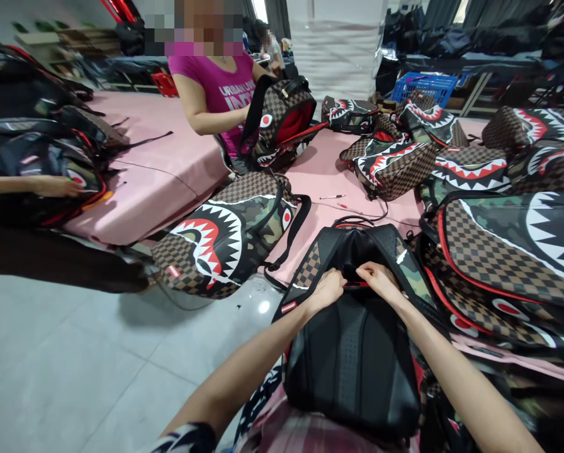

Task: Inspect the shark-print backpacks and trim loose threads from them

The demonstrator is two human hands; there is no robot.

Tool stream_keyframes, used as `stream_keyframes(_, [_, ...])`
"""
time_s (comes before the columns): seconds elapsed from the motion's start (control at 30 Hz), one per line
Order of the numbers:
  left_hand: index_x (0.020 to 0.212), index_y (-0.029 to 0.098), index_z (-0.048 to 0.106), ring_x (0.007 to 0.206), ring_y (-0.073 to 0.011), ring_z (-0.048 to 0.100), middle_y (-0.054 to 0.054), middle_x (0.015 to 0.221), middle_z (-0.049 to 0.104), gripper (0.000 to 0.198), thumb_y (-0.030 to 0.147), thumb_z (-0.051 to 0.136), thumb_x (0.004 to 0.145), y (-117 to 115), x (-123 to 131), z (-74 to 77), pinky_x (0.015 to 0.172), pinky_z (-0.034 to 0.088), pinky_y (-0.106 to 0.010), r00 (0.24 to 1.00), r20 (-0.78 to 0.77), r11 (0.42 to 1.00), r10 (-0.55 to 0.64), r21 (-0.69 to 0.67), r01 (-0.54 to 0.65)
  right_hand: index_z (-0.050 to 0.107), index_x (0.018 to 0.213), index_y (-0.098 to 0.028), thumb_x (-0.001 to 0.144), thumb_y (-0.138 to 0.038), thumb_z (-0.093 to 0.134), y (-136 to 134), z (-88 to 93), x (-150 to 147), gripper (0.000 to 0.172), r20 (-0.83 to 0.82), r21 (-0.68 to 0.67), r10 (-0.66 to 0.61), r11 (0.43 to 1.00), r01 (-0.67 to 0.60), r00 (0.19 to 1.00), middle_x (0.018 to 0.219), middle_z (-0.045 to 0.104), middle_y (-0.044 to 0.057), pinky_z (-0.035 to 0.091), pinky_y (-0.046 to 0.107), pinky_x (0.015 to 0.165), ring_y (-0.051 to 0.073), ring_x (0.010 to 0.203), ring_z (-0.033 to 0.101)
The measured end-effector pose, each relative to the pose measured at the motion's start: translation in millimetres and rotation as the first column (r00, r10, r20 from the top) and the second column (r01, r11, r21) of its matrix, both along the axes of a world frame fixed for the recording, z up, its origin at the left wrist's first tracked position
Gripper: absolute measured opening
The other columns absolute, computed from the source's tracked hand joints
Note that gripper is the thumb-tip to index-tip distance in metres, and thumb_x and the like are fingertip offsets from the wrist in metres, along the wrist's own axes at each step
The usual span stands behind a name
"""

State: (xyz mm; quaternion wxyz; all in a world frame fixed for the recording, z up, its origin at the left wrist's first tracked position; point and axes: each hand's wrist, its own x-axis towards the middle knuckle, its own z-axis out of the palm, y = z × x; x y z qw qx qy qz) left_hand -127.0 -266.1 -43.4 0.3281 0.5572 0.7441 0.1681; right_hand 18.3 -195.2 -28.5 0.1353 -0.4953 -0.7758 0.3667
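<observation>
A backpack (352, 352) with a black padded back panel lies in front of me, its panel folded down toward my lap. Its brown checkered and camouflage sides spread out beyond the panel. My left hand (328, 288) grips the edge of the opening on the left, fingers curled over it. Close beside it, my right hand (377, 280) pinches the same edge on the right, near a strip of red trim. The dark inside of the backpack shows between and beyond my hands. What exactly lies under my fingertips is hidden.
A shark-mouth backpack (225, 236) lies left, overhanging the table edge. More backpacks (513, 251) are piled right. Across the pink table (329, 157), a person in a magenta shirt (216, 88) handles another backpack (286, 113). A pen (332, 197) lies on the table. Another person's hand (60, 186) is at far left.
</observation>
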Motion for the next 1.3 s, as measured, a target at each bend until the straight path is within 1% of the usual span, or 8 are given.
stream_keyframes(0.2, [0.076,0.011,0.056,0.073,-0.0157,0.06,-0.008,0.076,0.062,0.032,0.025,0.031,0.088,7,-15,-4.0,0.067,0.045,-0.026,0.961,0.25,0.992,0.116,0.024,-0.125,0.064,0.088,-0.019,0.077,-0.029,0.056,3,4.0,4,0.017,0.053,0.026,-0.025,0.999,0.023,0.998,0.085,0.068,0.003,0.042,0.024,0.067,0.017,0.081,0.062])
stream_keyframes(0.37, [0.052,0.013,0.05,0.077,-0.0122,0.061,-0.006,0.077,0.066,0.061,0.044,0.015,0.092,-1,-33,5.7,0.077,0.045,-0.023,0.899,0.432,0.991,-0.077,0.128,0.023,0.064,0.088,-0.018,0.078,-0.03,0.055,2,7.5,0,0.018,0.062,0.018,-0.063,0.998,0.062,0.996,0.083,0.068,0.003,0.042,0.024,0.066,0.017,0.08,0.062])
stream_keyframes(0.47, [0.057,0.013,0.057,0.076,-0.0124,0.061,-0.007,0.082,0.067,0.064,0.041,0.011,0.092,2,-31,5.8,0.075,0.045,-0.023,0.955,0.271,0.981,-0.119,0.182,0.07,0.063,0.088,-0.018,0.078,-0.03,0.055,2,9.4,-2,0.018,0.053,0.008,-0.085,0.996,0.084,0.995,0.082,0.068,0.003,0.042,0.024,0.063,0.017,0.077,0.062])
stream_keyframes(0.6, [0.089,0.017,0.068,0.08,-0.0147,0.06,-0.003,0.086,0.068,0.027,0.034,0.048,0.081,18,-23,0.6,0.075,0.042,-0.022,0.985,0.078,0.978,-0.154,0.156,0.141,0.062,0.085,-0.018,0.077,-0.029,0.055,0,8.0,-2,0.016,0.018,-0.015,-0.108,0.994,0.108,0.994,0.079,0.068,0.004,0.043,0.025,0.063,0.018,0.075,0.063])
stream_keyframes(0.77, [0.08,0.027,0.072,0.072,-0.0137,0.062,0.004,0.07,0.068,0.016,0.031,0.063,0.068,33,-26,-3.0,0.065,0.04,-0.018,0.928,0.008,0.928,-0.372,-0.009,0.372,0.059,0.085,-0.016,0.077,-0.03,0.051,-13,-2.7,1,0.018,-0.056,-0.08,-0.136,0.988,0.131,0.989,0.078,0.067,0.005,0.046,0.026,0.065,0.017,0.072,0.063])
stream_keyframes(0.93, [0.081,0.026,0.071,0.077,-0.0148,0.063,0.003,0.072,0.068,0.016,0.029,0.057,0.073,35,-25,-8.6,0.069,0.041,-0.019,0.885,-0.079,0.888,-0.46,-0.054,0.457,0.055,0.081,-0.016,0.076,-0.033,0.048,-20,-14.0,2,0.019,-0.147,-0.173,-0.144,0.978,0.118,0.979,0.071,0.065,0.004,0.047,0.027,0.062,0.017,0.066,0.062])
stream_keyframes(1.13, [0.076,0.016,0.066,0.082,-0.0207,0.063,-0.007,0.077,0.065,0.016,0.017,0.051,0.077,36,-10,-16.2,0.075,0.043,-0.026,0.835,-0.155,0.849,-0.527,-0.055,0.525,0.052,0.077,-0.018,0.074,-0.034,0.048,-15,-20.8,1,0.017,-0.225,-0.228,-0.16,0.968,0.108,0.961,0.07,0.063,0.003,0.048,0.027,0.062,0.017,0.067,0.062])
stream_keyframes(1.3, [0.092,0.013,0.059,0.089,-0.0222,0.06,-0.013,0.097,0.06,0.024,0.005,0.044,0.076,25,-6,-17.9,0.082,0.043,-0.032,0.869,-0.206,0.89,-0.449,-0.021,0.455,0.052,0.079,-0.018,0.074,-0.035,0.048,-12,-26.4,2,0.018,-0.244,-0.214,-0.189,0.967,0.137,0.951,0.073,0.063,0.004,0.047,0.028,0.063,0.018,0.071,0.061])
